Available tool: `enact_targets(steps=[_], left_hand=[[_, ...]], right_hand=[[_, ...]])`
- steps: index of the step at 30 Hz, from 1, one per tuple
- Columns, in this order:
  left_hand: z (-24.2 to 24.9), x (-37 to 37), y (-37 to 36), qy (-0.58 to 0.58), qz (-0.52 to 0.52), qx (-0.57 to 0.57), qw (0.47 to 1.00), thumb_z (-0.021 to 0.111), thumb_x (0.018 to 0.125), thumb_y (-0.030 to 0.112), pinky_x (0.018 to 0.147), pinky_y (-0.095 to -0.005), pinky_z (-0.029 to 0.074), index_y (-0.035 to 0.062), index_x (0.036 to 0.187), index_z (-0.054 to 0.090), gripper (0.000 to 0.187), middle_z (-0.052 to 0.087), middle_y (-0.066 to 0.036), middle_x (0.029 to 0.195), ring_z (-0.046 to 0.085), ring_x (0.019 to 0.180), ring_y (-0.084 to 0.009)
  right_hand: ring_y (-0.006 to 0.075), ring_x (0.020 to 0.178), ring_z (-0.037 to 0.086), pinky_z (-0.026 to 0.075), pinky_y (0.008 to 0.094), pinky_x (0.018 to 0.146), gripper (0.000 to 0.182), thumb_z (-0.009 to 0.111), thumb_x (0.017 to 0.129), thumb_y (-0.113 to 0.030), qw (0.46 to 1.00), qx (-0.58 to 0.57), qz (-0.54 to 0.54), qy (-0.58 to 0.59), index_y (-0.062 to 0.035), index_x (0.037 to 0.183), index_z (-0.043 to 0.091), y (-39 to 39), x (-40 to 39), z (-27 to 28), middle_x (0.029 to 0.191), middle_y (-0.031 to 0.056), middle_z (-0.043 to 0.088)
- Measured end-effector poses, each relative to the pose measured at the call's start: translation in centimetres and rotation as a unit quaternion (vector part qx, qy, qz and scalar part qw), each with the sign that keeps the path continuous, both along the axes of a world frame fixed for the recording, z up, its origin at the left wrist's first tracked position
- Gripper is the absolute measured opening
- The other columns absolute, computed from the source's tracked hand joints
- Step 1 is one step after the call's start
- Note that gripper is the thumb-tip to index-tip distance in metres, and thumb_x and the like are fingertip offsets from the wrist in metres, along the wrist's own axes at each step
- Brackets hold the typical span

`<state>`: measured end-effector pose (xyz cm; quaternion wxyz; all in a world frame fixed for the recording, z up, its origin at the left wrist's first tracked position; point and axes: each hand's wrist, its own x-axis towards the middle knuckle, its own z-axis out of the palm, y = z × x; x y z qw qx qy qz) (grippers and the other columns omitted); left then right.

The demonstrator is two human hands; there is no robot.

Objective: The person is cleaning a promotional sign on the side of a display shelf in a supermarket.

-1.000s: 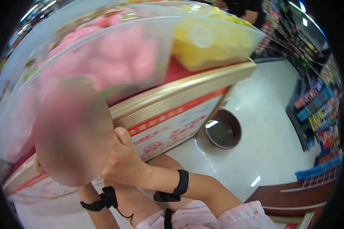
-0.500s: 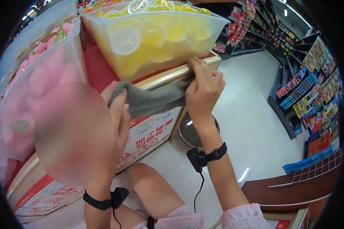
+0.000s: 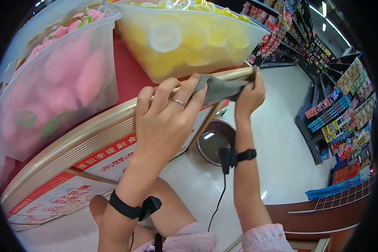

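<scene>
A grey cloth (image 3: 216, 89) is stretched between my two hands along the gold-coloured edge rail (image 3: 117, 108) of a display stand. My left hand (image 3: 168, 111), with a ring on one finger, grips the cloth's left end between thumb and fingers. At the rail's right end, my right hand (image 3: 250, 94) has its fingers closed on the other end of the cloth. Just behind the rail stands a translucent bin of yellow items (image 3: 189, 40). Another translucent bin, with pink items (image 3: 67, 80), is at the left.
Red-and-white printed panels (image 3: 109, 161) cover the stand's front. A dark round bin (image 3: 216, 143) sits on the floor below the right wrist. Shelves of packaged goods (image 3: 344, 109) line the right side, with a brown counter (image 3: 298, 214) at the lower right.
Both hands and the cloth have shifted right along the rail. My left hand now shows its back, near the middle of the view. The view has shifted, showing more of the pink bin.
</scene>
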<state>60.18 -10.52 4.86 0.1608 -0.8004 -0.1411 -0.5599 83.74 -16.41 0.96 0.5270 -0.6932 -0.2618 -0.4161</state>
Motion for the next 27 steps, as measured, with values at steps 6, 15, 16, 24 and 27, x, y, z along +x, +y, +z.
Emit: enact_targets(steps=[6, 15, 16, 24, 27], left_hand=[[-0.1, -0.4, 0.1, 0.017, -0.019, -0.008, 1.0, 0.064, 0.073, 0.014, 0.082, -0.0329, 0.036, 0.0149, 0.093, 0.073, 0.022, 0.065, 0.006, 0.114, 0.054, 0.1, -0.0156], [-0.4, -0.2, 0.2, 0.004, -0.033, -0.001, 0.999, 0.067, 0.069, 0.014, 0.083, -0.0331, 0.036, 0.0154, 0.093, 0.073, 0.025, 0.065, 0.007, 0.115, 0.053, 0.102, -0.0149], [-0.3, -0.2, 0.2, 0.003, -0.036, -0.004, 0.999, 0.066, 0.069, 0.014, 0.083, -0.0331, 0.036, 0.0152, 0.094, 0.073, 0.025, 0.065, 0.007, 0.115, 0.053, 0.103, -0.015], [-1.8, -4.5, -1.8, 0.049, -0.06, -0.061, 0.995, 0.065, 0.071, 0.011, 0.091, -0.0399, 0.039, 0.011, 0.097, 0.071, 0.027, 0.064, 0.002, 0.118, 0.053, 0.104, -0.0219], [-3.9, -7.5, -4.3, 0.067, -0.05, -0.114, 0.99, 0.066, 0.069, 0.009, 0.091, -0.0398, 0.04, 0.0087, 0.103, 0.069, 0.034, 0.064, -0.004, 0.119, 0.053, 0.103, -0.0247]], right_hand=[[0.04, 0.14, 0.027, 0.02, 0.0471, 0.115, 0.064, 0.038, 0.077, 0.008, 0.983, -0.03, 0.178, -0.043, 0.0064, 0.141, 0.035, 0.7, -9.6, -3.6, 0.149, 0.0228, 0.034], [0.0397, 0.144, 0.015, 0.013, 0.0453, 0.117, 0.064, 0.039, 0.084, -0.005, 0.971, 0.021, 0.202, 0.128, 0.0083, 0.145, 0.025, 0.4, -5.2, -1.4, 0.153, 0.0257, 0.022], [0.0391, 0.144, 0.014, 0.012, 0.0449, 0.117, 0.065, 0.038, 0.084, -0.006, 0.973, -0.026, 0.204, 0.107, 0.0081, 0.146, 0.022, 0.2, -7.8, -1.9, 0.153, 0.0258, 0.02], [0.032, 0.146, 0.008, 0.006, 0.0386, 0.118, 0.06, 0.03, 0.101, -0.025, 0.941, -0.032, 0.309, 0.137, 0.0063, 0.148, 0.012, -0.4, -11.7, -1.8, 0.157, 0.0224, 0.01], [0.0299, 0.146, 0.009, 0.007, 0.0353, 0.118, 0.064, 0.028, 0.103, -0.035, 0.911, 0.083, 0.352, 0.197, 0.0064, 0.148, 0.011, 0.2, -7.1, 0.8, 0.157, 0.0225, 0.01]])
